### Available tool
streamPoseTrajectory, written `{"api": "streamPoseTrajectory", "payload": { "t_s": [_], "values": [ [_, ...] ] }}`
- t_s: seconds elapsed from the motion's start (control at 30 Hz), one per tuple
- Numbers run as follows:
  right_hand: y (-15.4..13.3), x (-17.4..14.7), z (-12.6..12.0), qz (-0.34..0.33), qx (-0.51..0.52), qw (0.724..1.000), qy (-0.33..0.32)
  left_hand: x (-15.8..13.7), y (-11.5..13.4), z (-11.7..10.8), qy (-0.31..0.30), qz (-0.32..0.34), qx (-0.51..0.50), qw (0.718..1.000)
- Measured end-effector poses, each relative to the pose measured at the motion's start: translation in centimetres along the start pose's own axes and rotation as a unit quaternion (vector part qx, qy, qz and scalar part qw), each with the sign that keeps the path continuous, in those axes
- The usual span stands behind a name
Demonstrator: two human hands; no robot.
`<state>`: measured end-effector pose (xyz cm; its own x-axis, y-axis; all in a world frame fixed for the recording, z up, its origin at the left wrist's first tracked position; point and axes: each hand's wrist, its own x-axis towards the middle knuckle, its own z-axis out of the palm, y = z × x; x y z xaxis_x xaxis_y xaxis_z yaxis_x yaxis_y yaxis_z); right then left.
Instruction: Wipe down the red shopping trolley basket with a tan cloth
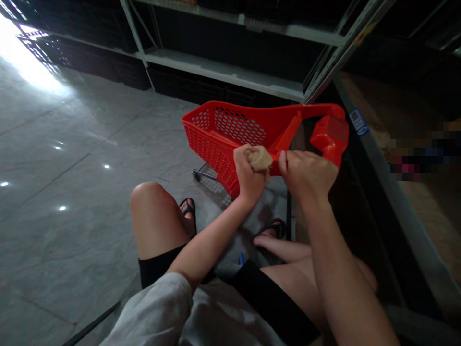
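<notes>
A red plastic shopping cart (248, 120) with perforated basket walls stands on the floor in front of my knees. My left hand (248, 170) is closed around a bunched beige cloth (260, 158), beside the cart's near side. Farther right, my right hand (309, 175) wraps over the red frame near the cart's handle (333, 134), its knuckles facing up. The part under the right palm is hidden. I cannot tell whether the cloth touches the cart.
Metal shelving (223, 72) with dark crates (201, 89) runs behind the cart. A low dark ledge (389, 182) with a blue-and-white QR label (359, 122) lies at the right. Grey tiled floor (72, 182) stretches left. My sandalled feet are beneath the cart's near side.
</notes>
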<state>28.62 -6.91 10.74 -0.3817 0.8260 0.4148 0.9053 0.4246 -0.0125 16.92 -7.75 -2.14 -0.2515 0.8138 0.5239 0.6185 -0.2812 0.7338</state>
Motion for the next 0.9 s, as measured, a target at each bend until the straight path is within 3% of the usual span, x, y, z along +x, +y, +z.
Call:
{"api": "streamPoseTrajectory", "payload": {
  "t_s": [0.07, 0.13, 0.2, 0.3, 0.4, 0.47, 0.57, 0.67, 0.73, 0.8, 0.9],
  "values": [
    [0.1, -0.2, -0.1, 0.012, 0.015, 1.0, -0.009, 1.0, 1.9, -0.5, 0.081, -0.014, 0.005, 0.997],
    [0.2, -0.6, -0.3, 0.003, 0.001, 1.0, -0.011, 0.3, 2.2, -1.0, 0.111, 0.017, -0.002, 0.994],
    [0.3, -1.2, -0.5, -0.015, -0.037, 0.999, -0.002, -0.9, 0.7, -1.8, 0.129, 0.04, 0.001, 0.991],
    [1.0, -2.2, -0.9, -0.031, -0.077, 0.996, 0.022, -1.6, -3.7, -4.0, 0.169, -0.019, 0.028, 0.985],
    [2.3, -2.8, -1.1, -0.033, -0.075, 0.996, 0.045, 0.4, -7.4, -7.1, 0.204, -0.072, 0.039, 0.975],
    [3.2, -2.7, -1.2, -0.014, -0.065, 0.996, 0.055, 2.3, -7.8, -8.4, 0.206, -0.095, 0.045, 0.973],
    [4.3, -2.0, -1.2, 0.011, -0.057, 0.997, 0.046, 3.6, -4.2, -7.1, 0.122, -0.072, 0.055, 0.988],
    [4.9, -1.2, -1.1, 0.016, -0.078, 0.997, 0.017, 2.9, 2.2, -2.6, -0.011, 0.041, 0.077, 0.996],
    [5.2, -0.9, -0.9, 0.022, -0.098, 0.995, 0.008, 2.3, 5.4, 0.0, -0.056, 0.103, 0.096, 0.988],
    [5.8, -0.7, -0.5, 0.035, -0.115, 0.993, 0.008, 2.1, 6.3, 1.0, -0.077, 0.135, 0.099, 0.983],
    [7.1, -0.2, 0.0, 0.049, -0.14, 0.989, 0.016, 2.0, 2.8, -1.2, -0.105, 0.14, 0.121, 0.977]
  ]
}}
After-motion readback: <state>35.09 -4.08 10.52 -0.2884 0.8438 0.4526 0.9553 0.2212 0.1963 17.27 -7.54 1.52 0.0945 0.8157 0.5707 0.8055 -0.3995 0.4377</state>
